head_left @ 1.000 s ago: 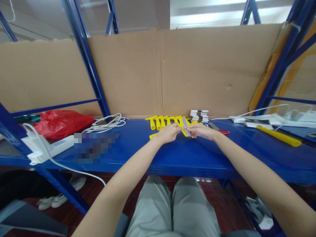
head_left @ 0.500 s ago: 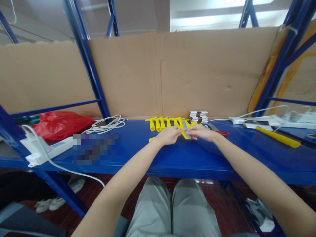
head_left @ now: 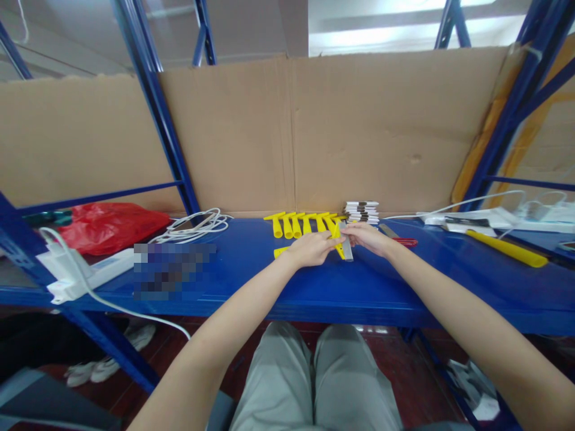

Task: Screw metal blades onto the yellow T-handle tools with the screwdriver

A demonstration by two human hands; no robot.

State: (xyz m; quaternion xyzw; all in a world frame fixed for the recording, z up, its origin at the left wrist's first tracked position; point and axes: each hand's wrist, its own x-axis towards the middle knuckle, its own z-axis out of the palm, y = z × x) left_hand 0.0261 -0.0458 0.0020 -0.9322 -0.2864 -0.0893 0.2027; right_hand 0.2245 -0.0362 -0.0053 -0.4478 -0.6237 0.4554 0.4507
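Observation:
My left hand [head_left: 313, 249] is closed around the handle of a yellow plastic scraper [head_left: 338, 248]; the handle's end pokes out on the left of the hand. A flat grey metal blade [head_left: 348, 250] lies along the scraper's wide head. Pinched at the top of that blade are the fingers of my right hand [head_left: 367, 237]. Whether the blade is fixed to the head I cannot tell. Just behind my hands, several more yellow scrapers [head_left: 296, 227] lie in a row on the blue shelf [head_left: 251, 275], handles toward me.
A stack of small white packs with dark bands [head_left: 362, 212] stands behind my right hand. Right of it lie a red-handled tool [head_left: 406, 242] and a long yellow object [head_left: 507, 249]. Leftward are white cable [head_left: 211, 221], a red bag [head_left: 117, 227] and a power strip [head_left: 112, 266]. Cardboard [head_left: 359, 131] closes the back.
The scraper and blade have shifted slightly right and toward me. The blade has turned more upright along the head's right side, and my right fingers have moved to its upper end.

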